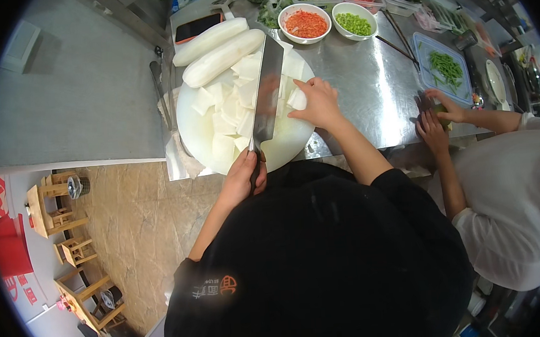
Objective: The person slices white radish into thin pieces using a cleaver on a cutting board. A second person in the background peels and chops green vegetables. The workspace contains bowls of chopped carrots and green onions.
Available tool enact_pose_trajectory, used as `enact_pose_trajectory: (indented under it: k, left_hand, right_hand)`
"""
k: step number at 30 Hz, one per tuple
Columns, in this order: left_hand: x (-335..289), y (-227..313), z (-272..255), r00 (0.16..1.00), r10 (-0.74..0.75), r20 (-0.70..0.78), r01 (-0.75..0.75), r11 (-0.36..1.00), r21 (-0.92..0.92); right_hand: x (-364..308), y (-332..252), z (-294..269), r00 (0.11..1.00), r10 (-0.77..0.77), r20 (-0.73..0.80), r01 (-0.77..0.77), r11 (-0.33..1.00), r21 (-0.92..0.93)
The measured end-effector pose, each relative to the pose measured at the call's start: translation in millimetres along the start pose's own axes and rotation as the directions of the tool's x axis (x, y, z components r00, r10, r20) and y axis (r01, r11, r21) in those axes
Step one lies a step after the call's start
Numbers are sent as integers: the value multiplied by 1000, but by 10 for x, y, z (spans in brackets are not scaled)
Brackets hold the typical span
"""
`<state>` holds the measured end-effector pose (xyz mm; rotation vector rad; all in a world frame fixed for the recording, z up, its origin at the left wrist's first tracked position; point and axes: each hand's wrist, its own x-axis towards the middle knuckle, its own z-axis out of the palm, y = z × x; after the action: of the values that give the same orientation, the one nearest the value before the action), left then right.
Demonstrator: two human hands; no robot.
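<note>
A steel desk (363, 74) stretches ahead of the worker, bearing a round board (287, 145) heaped with white slices (225, 114). At the board's 3 o'clock the right hand (320, 104) pinches a pale piece (297, 99), radish by the look of it; at 6 the left hand (243, 175) is wrapped round the handle of a cleaver (269, 87). I'd tuck those right fingertips back and bring the edge down straight, for even cuts. The broad blade hides some slices, I can't tell whether its edge touches anything, and a co-worker (503, 196) toward 4 o'clock is partly cut off.
</note>
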<state>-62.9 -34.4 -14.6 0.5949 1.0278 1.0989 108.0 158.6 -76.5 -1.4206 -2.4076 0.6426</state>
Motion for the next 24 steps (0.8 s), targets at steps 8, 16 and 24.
enact_pose_trajectory:
  k: [8,16,24]
  left_hand:
    - [-67,21,27,983,-79,-163,127,942,309]
    - [64,29,176,964,-150,-222,234,873,428]
    - [125,81,344,941,-219,-258,308,870,385]
  right_hand:
    - [-203,164,98,981,-13,-195,25,998,60]
    - [-267,214,189,945,-30,-325,54,997,63]
    - [-249,200,186,948,-19,-317,43,997,69]
